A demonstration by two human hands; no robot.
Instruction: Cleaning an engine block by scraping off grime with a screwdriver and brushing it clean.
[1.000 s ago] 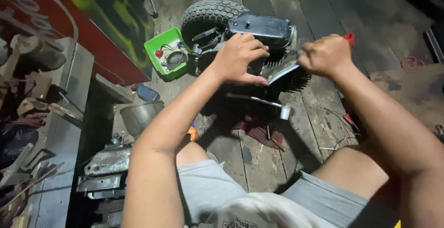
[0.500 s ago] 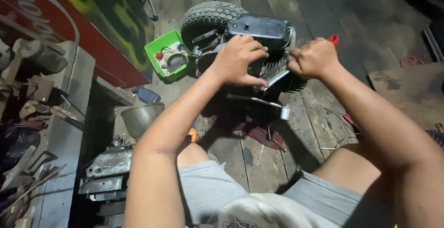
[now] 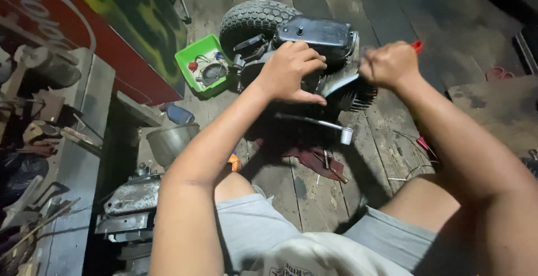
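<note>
**Working a tool into the engine**

The small engine [image 3: 314, 57] lies on the plank floor [image 3: 392, 7] against a knobby tyre [image 3: 255, 18]. My left hand [image 3: 291, 71] presses down on it, fingers curled over the casing. My right hand [image 3: 389, 63] is fisted around a red-handled tool [image 3: 417, 45]. Next calls for steady bracing while I turn.

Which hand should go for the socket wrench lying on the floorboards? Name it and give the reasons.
Left, probably. The left hand only rests on the engine, directly above the socket wrench; the right hand is closed on a red-handled tool.
</note>
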